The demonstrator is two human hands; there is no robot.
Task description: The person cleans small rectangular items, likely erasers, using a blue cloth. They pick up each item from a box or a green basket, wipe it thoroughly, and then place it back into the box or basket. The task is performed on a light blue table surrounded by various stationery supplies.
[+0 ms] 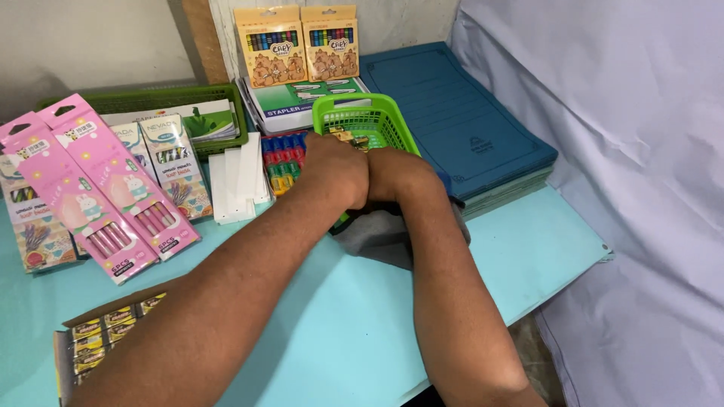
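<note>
Nearest me, at the lower left of the frame, a cardboard box of small packets (98,339) lies opened on the light blue table (362,332). My forearms meet mid-frame: my left hand (337,167) reaches over the near rim of the bright green basket (365,120), my right hand (392,172) pressed beside it; I cannot tell either grip. Pink pencil packs (105,188) fan out at the left for display, and crayon boxes (298,41) lean against the wall above.
</note>
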